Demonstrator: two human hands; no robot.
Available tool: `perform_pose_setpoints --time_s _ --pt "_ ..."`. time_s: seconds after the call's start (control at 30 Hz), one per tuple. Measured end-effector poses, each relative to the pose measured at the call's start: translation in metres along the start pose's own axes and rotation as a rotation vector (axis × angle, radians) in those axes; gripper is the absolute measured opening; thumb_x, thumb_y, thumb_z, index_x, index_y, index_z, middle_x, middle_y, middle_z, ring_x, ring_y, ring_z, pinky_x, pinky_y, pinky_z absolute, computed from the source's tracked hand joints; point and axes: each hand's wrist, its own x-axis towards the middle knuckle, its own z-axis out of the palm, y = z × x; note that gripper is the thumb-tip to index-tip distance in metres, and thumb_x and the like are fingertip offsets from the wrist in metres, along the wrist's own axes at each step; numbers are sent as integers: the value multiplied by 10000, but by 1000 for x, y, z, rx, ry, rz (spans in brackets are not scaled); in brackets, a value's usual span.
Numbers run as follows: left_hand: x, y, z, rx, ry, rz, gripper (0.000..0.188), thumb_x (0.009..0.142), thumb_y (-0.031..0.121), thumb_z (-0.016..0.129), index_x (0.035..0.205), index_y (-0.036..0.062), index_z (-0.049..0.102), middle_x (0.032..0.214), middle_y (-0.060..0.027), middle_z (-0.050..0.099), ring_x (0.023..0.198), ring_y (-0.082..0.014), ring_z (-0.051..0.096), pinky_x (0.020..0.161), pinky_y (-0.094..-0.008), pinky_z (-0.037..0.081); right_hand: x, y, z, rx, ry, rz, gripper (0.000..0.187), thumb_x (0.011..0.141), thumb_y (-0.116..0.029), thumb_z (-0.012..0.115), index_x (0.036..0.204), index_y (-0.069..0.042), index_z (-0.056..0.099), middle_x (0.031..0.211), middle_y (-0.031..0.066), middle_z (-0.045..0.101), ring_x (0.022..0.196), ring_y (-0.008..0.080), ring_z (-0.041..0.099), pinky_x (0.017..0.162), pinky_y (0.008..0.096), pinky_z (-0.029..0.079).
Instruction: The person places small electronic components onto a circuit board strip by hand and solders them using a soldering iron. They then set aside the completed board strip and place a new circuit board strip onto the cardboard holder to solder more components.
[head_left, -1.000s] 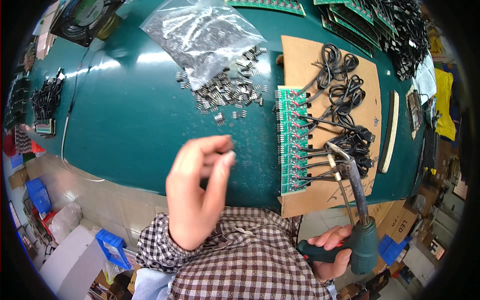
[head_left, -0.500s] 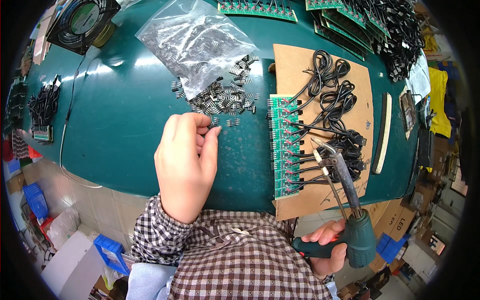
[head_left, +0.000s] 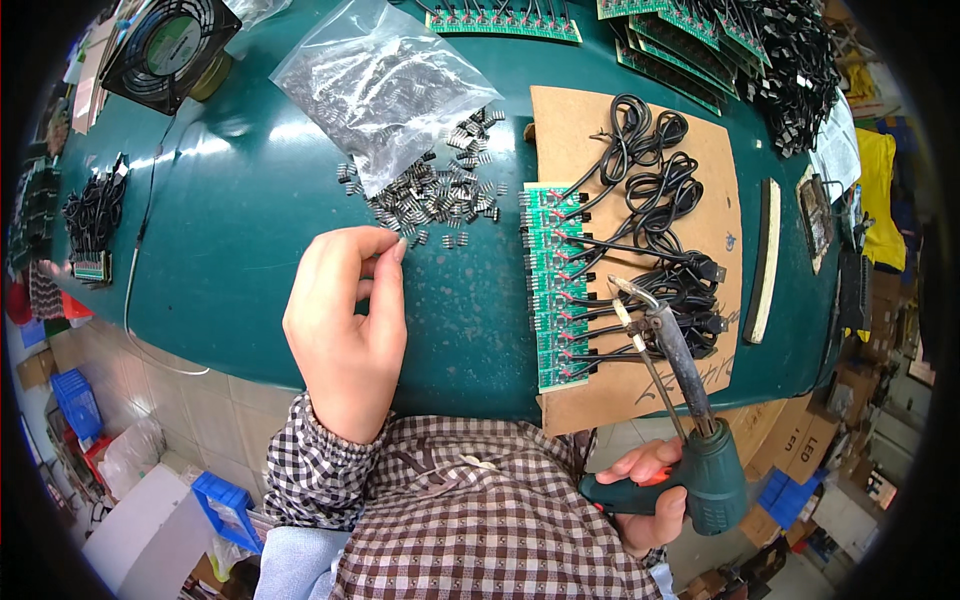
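My left hand (head_left: pixel 350 325) is closed in a pinch at the near edge of a loose pile of small black pin connectors (head_left: pixel 430 192). Whatever lies between thumb and forefinger is too small or hidden to make out. My right hand (head_left: pixel 648 490) grips the green handle of a soldering gun (head_left: pixel 712 475), its bent tip and thin feed tube pointing up and left. Beyond that tip is a green circuit board strip (head_left: pixel 556 290) with a row of pins along its left edge. Coiled black cables (head_left: pixel 668 190) run from the strip across a cardboard sheet (head_left: pixel 600 405) beneath.
A clear plastic bag (head_left: pixel 370 85) of connectors lies behind the pile. At the far left stands a black fan (head_left: pixel 172 48), its cord trailing down the green table (head_left: pixel 230 300). More boards (head_left: pixel 690 50) and heaped cables (head_left: pixel 790 75) fill the far right. A pale strip (head_left: pixel 764 262) lies beside the cardboard.
My left hand has drawn slightly left and toward me, its thumb and forefinger now pressed together. The right hand still holds the soldering gun. The whole view has shifted a little.
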Motion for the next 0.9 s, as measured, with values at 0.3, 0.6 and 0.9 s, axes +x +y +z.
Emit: perform_pose_setpoints --time_s 0.3,0.6,0.9 --pt "-19 28 3 -3 -328 462 241 660 0 612 889 73 620 747 -44 546 628 -146 547 499 -232 443 -3 3 -1 24 -2 -45 512 788 -350 590 1083 20 393 881 127 529 849 275 570 711 419 526" --pt "-19 28 3 249 -427 621 298 599 47 622 891 104 640 743 -16 524 598 -135 510 469 -234 418 -2 4 -5 42 11 -61 498 787 -342 591 1083 10 399 872 124 534 852 279 569 704 421 530" --pt "-20 31 -1 252 -473 659 390 562 51 579 950 47 614 793 -38 521 614 -143 501 471 -238 412 0 8 -9 73 23 -78 459 796 -304 576 1073 19 403 872 142 536 827 286 576 689 424 536"
